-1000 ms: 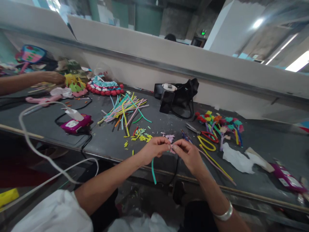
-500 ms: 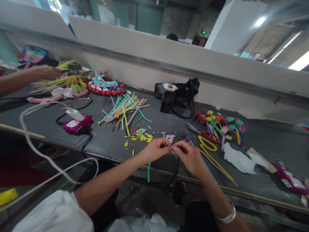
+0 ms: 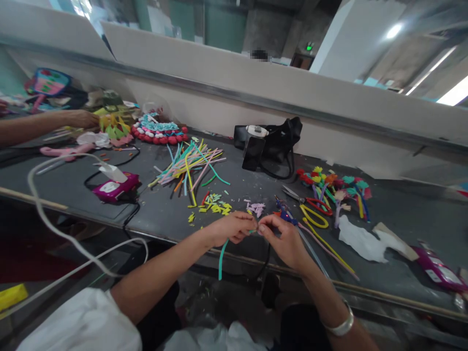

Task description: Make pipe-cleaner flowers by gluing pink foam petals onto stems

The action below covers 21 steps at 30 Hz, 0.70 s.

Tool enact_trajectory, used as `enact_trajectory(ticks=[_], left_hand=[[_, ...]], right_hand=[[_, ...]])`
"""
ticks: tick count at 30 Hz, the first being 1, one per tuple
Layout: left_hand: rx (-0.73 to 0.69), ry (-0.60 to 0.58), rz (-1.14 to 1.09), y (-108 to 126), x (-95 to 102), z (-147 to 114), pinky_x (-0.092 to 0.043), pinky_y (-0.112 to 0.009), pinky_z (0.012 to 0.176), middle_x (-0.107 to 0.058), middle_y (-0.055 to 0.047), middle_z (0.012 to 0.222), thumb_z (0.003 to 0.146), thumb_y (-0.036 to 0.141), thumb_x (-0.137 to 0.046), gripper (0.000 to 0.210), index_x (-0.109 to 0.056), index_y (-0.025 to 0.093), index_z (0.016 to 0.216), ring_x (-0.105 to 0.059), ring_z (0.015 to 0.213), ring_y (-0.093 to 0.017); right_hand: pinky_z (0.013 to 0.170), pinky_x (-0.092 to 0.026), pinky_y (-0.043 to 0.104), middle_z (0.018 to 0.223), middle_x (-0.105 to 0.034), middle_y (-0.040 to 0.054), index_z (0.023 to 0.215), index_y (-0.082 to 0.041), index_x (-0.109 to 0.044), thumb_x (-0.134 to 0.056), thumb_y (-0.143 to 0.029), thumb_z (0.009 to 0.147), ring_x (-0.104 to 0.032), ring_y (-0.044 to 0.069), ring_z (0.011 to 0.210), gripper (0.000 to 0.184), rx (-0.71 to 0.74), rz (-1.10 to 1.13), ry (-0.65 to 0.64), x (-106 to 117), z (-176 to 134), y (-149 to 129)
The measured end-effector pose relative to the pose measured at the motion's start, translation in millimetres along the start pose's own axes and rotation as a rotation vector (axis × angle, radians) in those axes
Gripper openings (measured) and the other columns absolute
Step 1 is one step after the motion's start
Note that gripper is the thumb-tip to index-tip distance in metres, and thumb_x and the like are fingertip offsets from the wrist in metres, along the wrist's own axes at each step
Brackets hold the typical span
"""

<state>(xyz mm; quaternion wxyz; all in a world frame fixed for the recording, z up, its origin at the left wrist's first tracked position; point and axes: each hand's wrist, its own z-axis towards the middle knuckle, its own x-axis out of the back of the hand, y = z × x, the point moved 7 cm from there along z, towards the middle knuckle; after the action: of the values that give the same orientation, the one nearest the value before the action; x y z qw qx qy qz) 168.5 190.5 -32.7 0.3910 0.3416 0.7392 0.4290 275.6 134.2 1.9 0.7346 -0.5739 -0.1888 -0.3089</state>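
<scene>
My left hand (image 3: 234,227) is closed around a green pipe cleaner (image 3: 221,261), whose long end hangs down past the table edge. Its fingertips meet those of my right hand (image 3: 281,236), which pinches something small at the pipe cleaner's upper end; fingers hide what it is. Just beyond the fingertips lies a little heap of lilac cut pieces (image 3: 257,208). Yellow cut pieces (image 3: 218,208) are scattered to its left. A blue glue gun (image 3: 287,213) rests right behind my right hand, near scissors (image 3: 317,207) with red and yellow handles.
A pile of coloured pipe cleaners (image 3: 190,165) lies left of centre. Fluffy flowers (image 3: 331,183) and white paper (image 3: 360,239) are to the right. A black bag (image 3: 281,144) stands against the partition. At left are a purple power strip (image 3: 117,187), a white cable, and another person's hand (image 3: 83,118).
My hands have shifted slightly down and the green pipe cleaner has swung left, its upper end now showing between them. More of the glue gun shows. The other person's hand moved right.
</scene>
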Motion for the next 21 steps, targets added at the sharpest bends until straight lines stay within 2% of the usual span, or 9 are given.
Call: enact_trajectory(ticks=[2, 5, 7, 10, 13, 16, 21], left_hand=[[0.031, -0.033, -0.049, -1.5, -2.5, -0.4, -0.007, -0.021, 0.043, -0.021, 0.012, 0.052, 0.066, 0.050, -0.072, 0.040, -0.046, 0.020, 0.070, -0.013, 0.044, -0.004], [-0.040, -0.029, 0.008, 3.0, -0.8, 1.8, -0.011, -0.021, 0.044, -0.026, 0.011, 0.056, 0.070, 0.049, -0.067, 0.036, -0.048, 0.019, 0.073, -0.015, 0.044, -0.005], [-0.176, 0.027, 0.201, 11.8, 3.7, 2.9, -0.019, -0.021, 0.046, -0.034, 0.008, 0.059, 0.075, 0.043, -0.061, 0.027, -0.050, 0.018, 0.075, -0.025, 0.047, -0.006], [-0.461, 0.126, 0.671, 29.2, 3.8, -1.3, -0.033, -0.022, 0.058, -0.049, 0.003, 0.069, 0.074, 0.023, -0.057, 0.010, -0.057, 0.017, 0.081, -0.043, 0.062, -0.010], [-0.676, 0.176, 0.997, 36.5, -2.8, -7.8, -0.040, -0.025, 0.073, -0.061, -0.003, 0.086, 0.077, 0.015, -0.054, 0.017, -0.060, 0.017, 0.092, -0.054, 0.080, -0.015], [-0.766, 0.175, 1.063, 36.2, -6.0, -10.6, -0.042, -0.026, 0.078, -0.064, -0.007, 0.092, 0.087, 0.018, -0.049, 0.014, -0.060, 0.018, 0.095, -0.058, 0.088, -0.018], [-0.777, 0.249, 0.942, 38.4, -4.5, -12.5, -0.041, -0.025, 0.071, -0.063, -0.004, 0.077, 0.089, 0.023, -0.049, 0.016, -0.063, 0.018, 0.081, -0.057, 0.076, -0.015]], right_hand=[[0.071, -0.044, 0.025, 0.078, -0.064, 0.0004, 0.085, -0.020, -0.062, -0.052, -0.029, 0.091, -0.059, 0.015, 0.073, 0.014, 0.005, 0.005, 0.017, 0.9, 0.5, 1.0], [0.071, -0.045, 0.026, 0.078, -0.066, 0.0011, 0.086, -0.019, -0.062, -0.052, -0.030, 0.091, -0.061, 0.015, 0.074, 0.016, -0.019, 0.013, 0.032, 3.3, 1.4, 4.1], [0.071, -0.045, 0.026, 0.078, -0.066, 0.0015, 0.085, -0.019, -0.063, -0.052, -0.033, 0.091, -0.061, 0.016, 0.074, 0.018, -0.051, 0.023, 0.045, 5.9, 1.9, 6.9], [0.067, -0.046, 0.026, 0.075, -0.067, 0.0014, 0.083, -0.019, -0.063, -0.053, -0.036, 0.090, -0.061, 0.016, 0.070, 0.021, -0.104, 0.051, 0.056, 8.6, 2.7, 11.6], [0.063, -0.045, 0.026, 0.072, -0.067, 0.0011, 0.083, -0.019, -0.064, -0.054, -0.038, 0.090, -0.061, 0.016, 0.067, 0.023, -0.137, 0.076, 0.058, 9.0, 3.3, 15.7], [0.062, -0.045, 0.026, 0.072, -0.067, 0.0014, 0.082, -0.019, -0.064, -0.054, -0.039, 0.089, -0.061, 0.016, 0.066, 0.024, -0.141, 0.087, 0.058, 7.9, 3.1, 17.7], [0.065, -0.047, 0.027, 0.075, -0.067, 0.0021, 0.085, -0.019, -0.063, -0.054, -0.040, 0.090, -0.062, 0.017, 0.069, 0.024, -0.127, 0.123, 0.060, 5.2, 0.6, 16.5]])
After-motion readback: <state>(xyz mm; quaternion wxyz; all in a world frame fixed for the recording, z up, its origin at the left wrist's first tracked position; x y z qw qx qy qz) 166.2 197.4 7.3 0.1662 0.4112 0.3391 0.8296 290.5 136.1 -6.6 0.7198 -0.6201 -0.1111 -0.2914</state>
